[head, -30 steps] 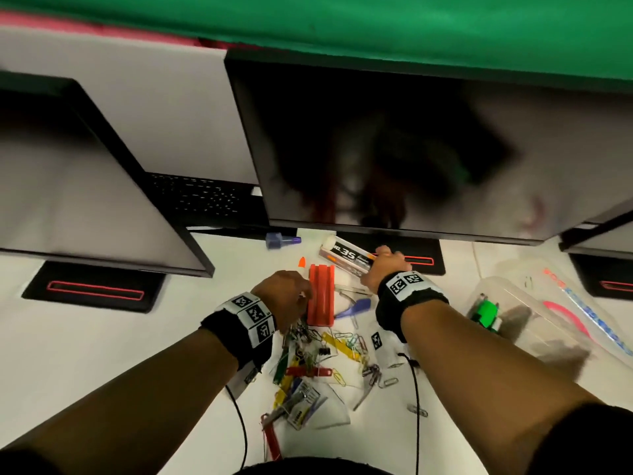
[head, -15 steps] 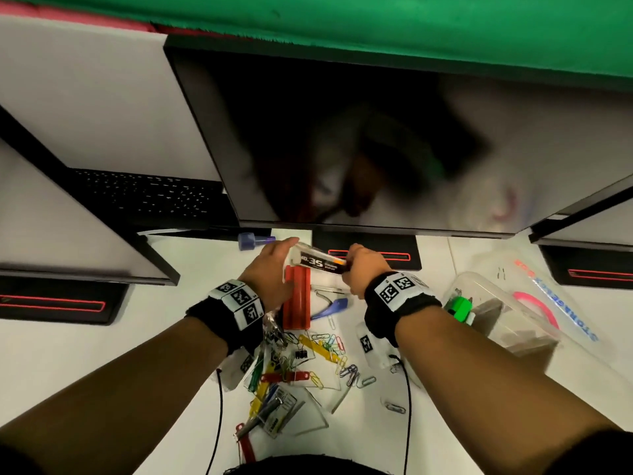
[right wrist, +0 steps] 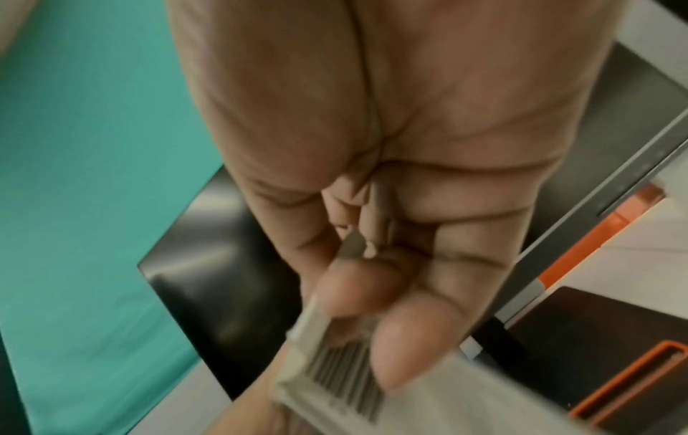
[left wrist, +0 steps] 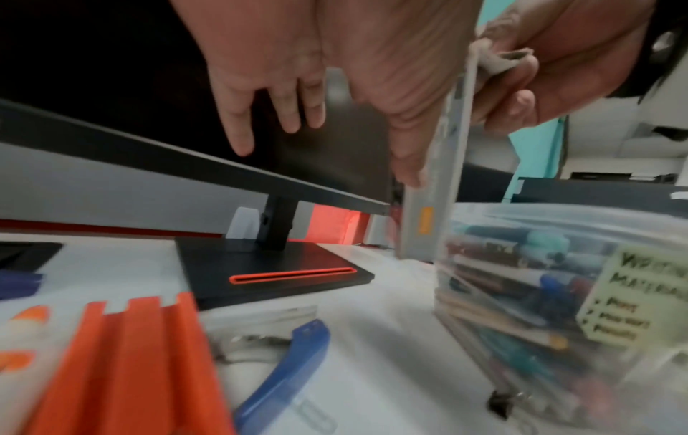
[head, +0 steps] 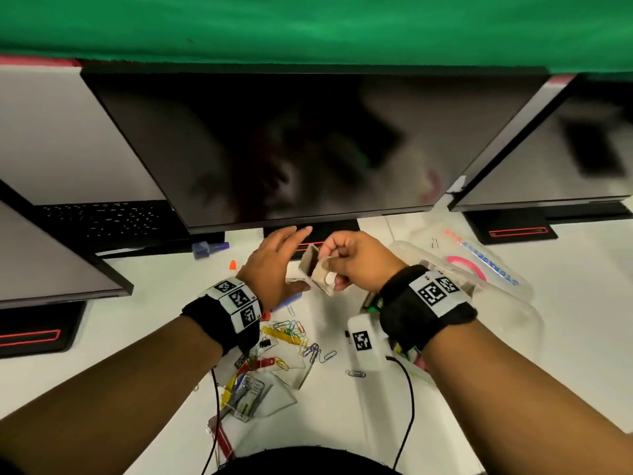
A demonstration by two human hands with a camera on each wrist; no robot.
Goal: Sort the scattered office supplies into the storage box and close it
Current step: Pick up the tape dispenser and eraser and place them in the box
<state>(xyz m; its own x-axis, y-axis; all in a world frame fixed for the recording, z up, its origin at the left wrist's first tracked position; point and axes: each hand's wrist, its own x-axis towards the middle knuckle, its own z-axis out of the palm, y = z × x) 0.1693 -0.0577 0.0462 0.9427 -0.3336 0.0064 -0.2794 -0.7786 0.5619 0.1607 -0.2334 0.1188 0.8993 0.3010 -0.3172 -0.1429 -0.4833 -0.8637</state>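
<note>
Above the white worktop [head: 342, 399], in front of the middle monitor [head: 308, 142], the right hand [head: 356, 260] holds a small cardboard staple box [head: 317, 272] lifted clear of the surface, one end flap open. Its grip is a pinch: the thumb [right wrist: 405, 347] presses on the barcode side in the right wrist view, and the fingers curl round the other faces. The left hand [head: 274, 265] is just beside the box, fingers [left wrist: 238, 129] straight and spread; the thumb lies along the box's edge in the left wrist view, though blur leaves it unclear whether it actually touches.

Right of the hands stands the clear plastic storage box [head: 507, 323], its lid [head: 479, 265] off to the far side with a pink ring printed on it. Through its wall [left wrist: 521, 294] pens and markers show, next to a pale label. An orange ribbed holder [left wrist: 123, 368] and a blue staple remover [left wrist: 294, 365] lie on the worktop below the left wrist. Nearer the person, coloured paper clips [head: 298, 334], yellow and red clothes pegs [head: 236, 382], and clear plastic sleeves [head: 274, 395] are scattered in a heap. A blue marker cap [head: 205, 250] and an orange cap [head: 233, 265] lie near the monitor's foot.
</note>
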